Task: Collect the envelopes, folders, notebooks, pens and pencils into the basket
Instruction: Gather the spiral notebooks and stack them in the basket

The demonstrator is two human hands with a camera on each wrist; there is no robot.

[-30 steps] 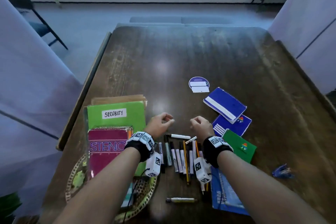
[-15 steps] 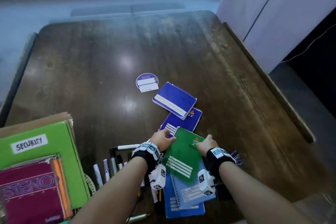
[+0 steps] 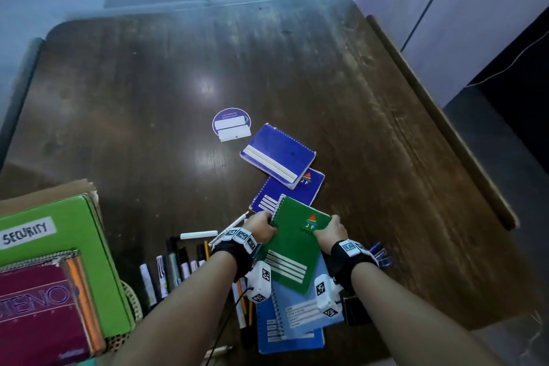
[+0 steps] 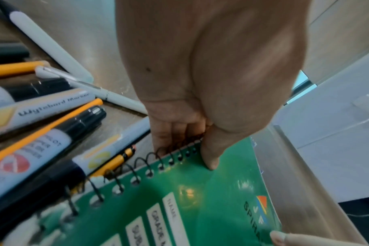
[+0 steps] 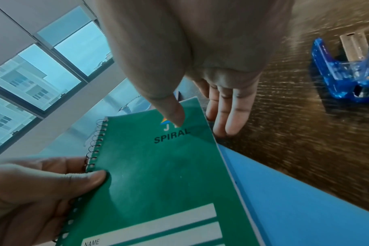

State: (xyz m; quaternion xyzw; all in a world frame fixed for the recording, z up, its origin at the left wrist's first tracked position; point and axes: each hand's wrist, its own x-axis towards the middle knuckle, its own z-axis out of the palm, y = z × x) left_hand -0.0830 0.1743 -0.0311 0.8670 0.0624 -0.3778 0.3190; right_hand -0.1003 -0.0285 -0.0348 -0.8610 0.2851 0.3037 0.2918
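Gripping a green spiral notebook (image 3: 292, 246) from both sides, a person's left hand (image 3: 261, 227) pinches the coil edge, thumb on the cover and fingers beneath, while the right hand (image 3: 329, 232) takes the opposite edge the same way. Each grip is pinching the notebook, which sits above two light-blue notebooks (image 3: 292, 324) on the dark wooden desk (image 3: 297, 74). Pens and markers (image 3: 175, 267) lie in a row just left of it. Two dark-blue notebooks (image 3: 279, 154) lie farther out. A green folder (image 3: 77, 246) marked SECURITY rests in the basket (image 3: 133, 303) at left.
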